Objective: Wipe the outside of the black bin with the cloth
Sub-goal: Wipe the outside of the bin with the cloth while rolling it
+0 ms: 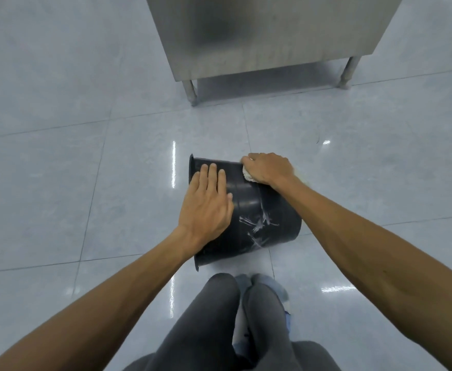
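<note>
The black bin (pixel 257 218) lies on its side on the tiled floor, its rim to the left and its base to the right. White scuff marks show on its near side. My left hand (pixel 206 207) rests flat on the bin's wall near the rim, fingers spread. My right hand (pixel 267 168) presses a pale cloth (pixel 247 175) against the far upper side of the bin; most of the cloth is hidden under the hand.
A stainless steel cabinet (pixel 267 36) on short legs stands just beyond the bin. My knees in grey trousers (pixel 225 311) and blue shoe covers are right below the bin. Glossy grey floor tiles (pixel 85 183) stretch to the left and right.
</note>
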